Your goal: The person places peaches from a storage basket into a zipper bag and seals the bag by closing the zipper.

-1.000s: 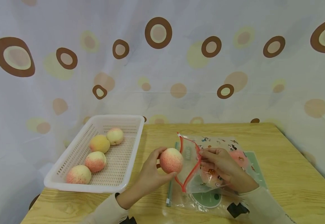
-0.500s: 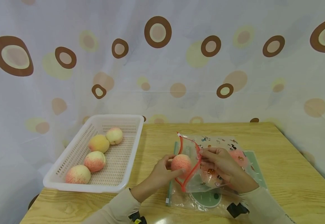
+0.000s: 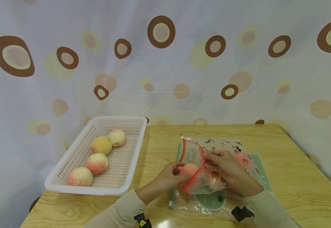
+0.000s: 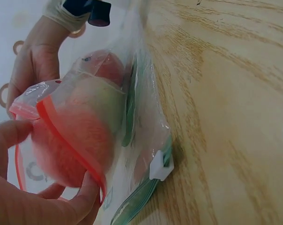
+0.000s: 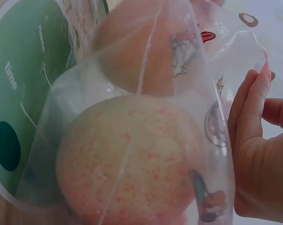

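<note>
My left hand (image 3: 169, 177) grips a peach (image 3: 189, 171) at the mouth of a clear zip bag (image 3: 222, 145) with a red zip edge and cartoon prints. In the left wrist view the peach (image 4: 73, 145) lies partly behind the red zip edge (image 4: 69, 143), with fingers and thumb around its near end. My right hand (image 3: 228, 169) pinches the upper zip edge and holds the mouth apart; in the right wrist view its fingertips (image 5: 261, 79) meet at that edge. Further peaches show through the film, one of them a pale, red-speckled peach (image 5: 130, 159).
A white plastic basket (image 3: 135, 167) with several peaches (image 3: 80, 176) stands on the left of the wooden table (image 3: 290, 177). Beneath the bag lies another clear bag with a green zip (image 3: 171, 202) and a green printed panel (image 3: 211, 202). A patterned cloth (image 3: 165, 69) hangs behind.
My left hand has moved right and slightly down, carrying the peach from in front of the bag's mouth into it. The right hand keeps its pinch on the zip edge in the same place.
</note>
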`<action>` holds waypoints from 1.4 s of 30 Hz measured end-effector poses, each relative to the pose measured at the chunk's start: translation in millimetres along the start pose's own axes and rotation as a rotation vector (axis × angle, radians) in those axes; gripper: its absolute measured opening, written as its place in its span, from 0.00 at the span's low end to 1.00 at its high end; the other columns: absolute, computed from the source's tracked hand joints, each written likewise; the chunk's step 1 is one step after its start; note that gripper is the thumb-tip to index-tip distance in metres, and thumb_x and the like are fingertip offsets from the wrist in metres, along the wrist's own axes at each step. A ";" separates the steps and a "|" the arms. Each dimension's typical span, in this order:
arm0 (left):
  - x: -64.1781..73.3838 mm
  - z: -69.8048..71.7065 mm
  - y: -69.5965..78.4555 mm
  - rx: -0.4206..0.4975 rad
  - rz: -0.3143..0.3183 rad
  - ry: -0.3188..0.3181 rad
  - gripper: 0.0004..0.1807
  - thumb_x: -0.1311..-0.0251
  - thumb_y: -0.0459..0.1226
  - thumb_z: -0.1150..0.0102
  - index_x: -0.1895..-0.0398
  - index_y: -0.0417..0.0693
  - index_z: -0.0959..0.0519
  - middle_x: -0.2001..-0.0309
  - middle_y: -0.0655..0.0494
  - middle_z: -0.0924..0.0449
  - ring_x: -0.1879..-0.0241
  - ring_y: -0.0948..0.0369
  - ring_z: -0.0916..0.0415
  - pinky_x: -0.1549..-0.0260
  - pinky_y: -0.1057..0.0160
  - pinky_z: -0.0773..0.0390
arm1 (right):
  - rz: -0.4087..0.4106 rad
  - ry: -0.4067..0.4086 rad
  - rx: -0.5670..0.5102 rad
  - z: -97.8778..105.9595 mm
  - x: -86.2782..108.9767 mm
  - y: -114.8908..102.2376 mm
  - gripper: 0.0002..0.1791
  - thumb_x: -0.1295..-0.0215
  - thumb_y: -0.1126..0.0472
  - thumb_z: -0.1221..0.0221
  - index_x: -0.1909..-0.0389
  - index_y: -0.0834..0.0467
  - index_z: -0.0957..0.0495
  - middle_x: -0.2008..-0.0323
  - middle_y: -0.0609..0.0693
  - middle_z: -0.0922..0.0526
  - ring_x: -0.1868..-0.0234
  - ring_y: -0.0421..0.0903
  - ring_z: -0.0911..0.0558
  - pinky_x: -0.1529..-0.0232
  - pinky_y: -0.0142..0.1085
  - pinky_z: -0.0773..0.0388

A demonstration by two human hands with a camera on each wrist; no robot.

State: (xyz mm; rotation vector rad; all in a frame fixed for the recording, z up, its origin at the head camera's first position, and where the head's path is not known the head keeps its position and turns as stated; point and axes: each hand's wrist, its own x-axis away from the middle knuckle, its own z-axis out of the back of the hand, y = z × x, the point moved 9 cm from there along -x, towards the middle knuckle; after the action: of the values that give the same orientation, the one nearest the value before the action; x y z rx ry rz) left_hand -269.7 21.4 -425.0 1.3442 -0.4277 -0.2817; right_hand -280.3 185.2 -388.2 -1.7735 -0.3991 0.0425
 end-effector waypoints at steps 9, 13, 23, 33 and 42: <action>0.7 -2.4 0.2 -0.067 -0.038 -0.047 0.20 0.34 0.37 0.45 0.42 0.37 0.27 0.47 0.42 0.24 0.47 0.49 0.27 0.52 0.53 0.23 | -0.005 0.018 0.019 0.0 -3.2 3.2 0.05 0.32 0.62 0.43 0.64 0.58 0.19 0.69 0.49 0.17 0.67 0.40 0.17 0.62 0.29 0.19; 0.6 -2.6 -1.1 -0.083 -0.030 -0.045 0.21 0.35 0.35 0.44 0.41 0.36 0.28 0.47 0.43 0.24 0.47 0.49 0.26 0.52 0.53 0.23 | -0.012 0.028 0.021 0.3 -5.0 5.9 0.05 0.33 0.62 0.42 0.64 0.58 0.19 0.69 0.49 0.17 0.67 0.40 0.17 0.62 0.29 0.19; 3.3 -2.5 -0.5 -0.085 -0.052 -0.026 0.22 0.35 0.34 0.44 0.38 0.36 0.30 0.44 0.40 0.26 0.44 0.46 0.27 0.50 0.51 0.24 | -0.015 0.016 0.029 0.1 -5.0 9.4 0.06 0.33 0.61 0.42 0.64 0.58 0.18 0.68 0.49 0.16 0.67 0.40 0.17 0.62 0.30 0.19; 8.8 -0.9 5.2 -0.109 -0.072 -0.028 0.22 0.36 0.34 0.44 0.39 0.38 0.29 0.42 0.40 0.27 0.42 0.45 0.30 0.48 0.49 0.25 | -0.024 0.038 0.029 1.6 -4.7 8.9 0.06 0.33 0.62 0.42 0.63 0.58 0.18 0.68 0.49 0.16 0.66 0.40 0.17 0.62 0.30 0.19; 16.2 3.2 13.0 -0.245 -0.151 0.004 0.26 0.37 0.34 0.44 0.36 0.38 0.32 0.37 0.40 0.32 0.38 0.44 0.34 0.48 0.50 0.25 | -0.028 0.048 0.043 1.9 -4.5 9.4 0.08 0.33 0.60 0.41 0.61 0.60 0.18 0.66 0.49 0.17 0.66 0.40 0.17 0.61 0.30 0.19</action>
State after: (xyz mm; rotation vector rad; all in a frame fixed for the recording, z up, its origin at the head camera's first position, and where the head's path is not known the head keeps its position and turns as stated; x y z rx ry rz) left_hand -257.3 14.3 -409.5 1.1377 -0.2788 -0.4423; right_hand -282.7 183.9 -398.5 -1.7230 -0.3859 -0.0112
